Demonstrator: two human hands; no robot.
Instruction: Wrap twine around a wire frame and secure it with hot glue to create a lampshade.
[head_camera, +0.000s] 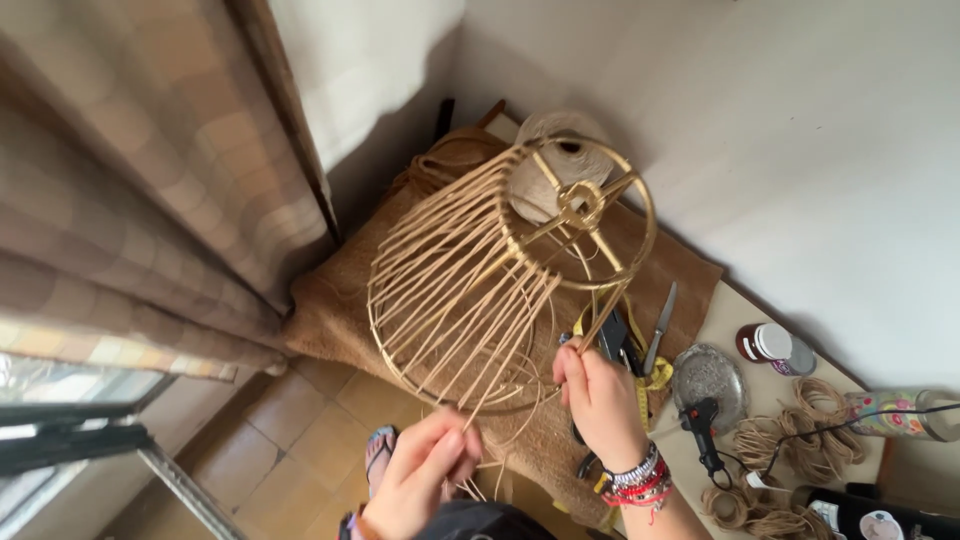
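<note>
Wire lampshade frame (500, 270) held tilted in mid-air above the burlap-covered surface (330, 310). Left hand (420, 480) pinches loose rattan strands (450, 300) at the lower ring; right hand (600, 395) clenched on one strand. Frame looks light, rigid; strands thin, springy, likely snap if kinked. Best held by a ring.

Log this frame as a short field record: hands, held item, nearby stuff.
left hand: pinches loose cane strands at the frame's lower rim
right hand: grips strands beside the frame
lampshade frame: gold wire, partly strung with cane, tilted
twine spool: behind the frame
table: glue gun, knife, metal dish, cord coils
</note>
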